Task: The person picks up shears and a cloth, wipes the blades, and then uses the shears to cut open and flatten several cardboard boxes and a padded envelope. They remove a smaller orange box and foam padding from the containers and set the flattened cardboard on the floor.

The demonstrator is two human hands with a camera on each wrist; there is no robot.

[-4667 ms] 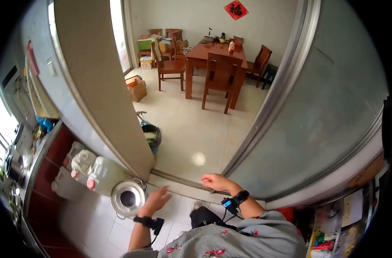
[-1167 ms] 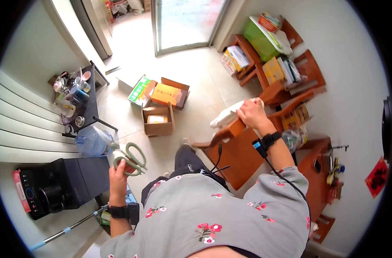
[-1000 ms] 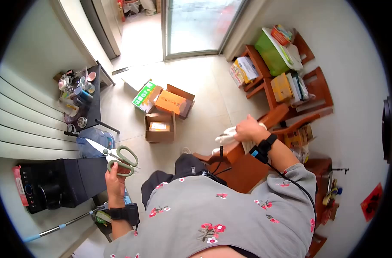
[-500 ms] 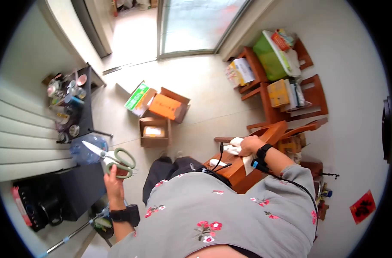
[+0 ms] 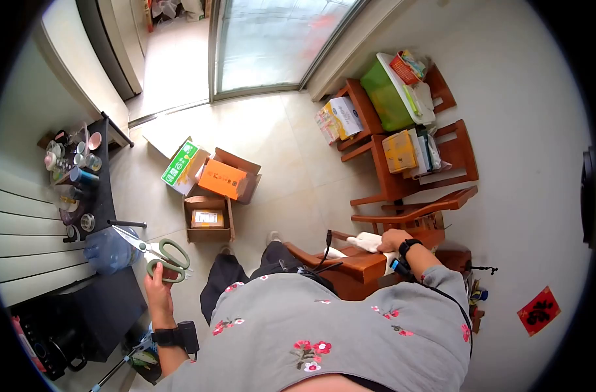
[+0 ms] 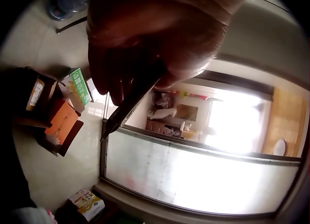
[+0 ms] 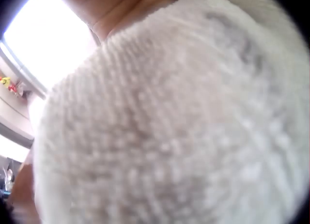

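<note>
In the head view my left hand (image 5: pixel 159 297) grips scissors (image 5: pixel 149 248) by their green handles, the pale blades pointing up and left. The left wrist view shows the scissors (image 6: pixel 133 100) edge-on as a dark strip under the left hand (image 6: pixel 160 35). My right hand (image 5: pixel 392 240) grips a white towel (image 5: pixel 364 242) at the back of a wooden chair (image 5: pixel 370 264). Part of the towel hangs over the chair's top rail. Ribbed fabric of the towel (image 7: pixel 160 122) fills most of the right wrist view, hiding the right fingers.
Open cardboard boxes (image 5: pixel 209 232) lie on the floor ahead. More wooden chairs (image 5: pixel 392 179) bear a green bin (image 5: pixel 383 98) and boxes. At left stand a black rack (image 5: pixel 105 196) of jars, a water jug (image 5: pixel 112 250) and a dark cabinet (image 5: pixel 108 304).
Earlier both hands were empty near a kitchen doorway; now they hold scissors and a towel. Over the last second the right hand has drawn nearer the body at the chair back.
</note>
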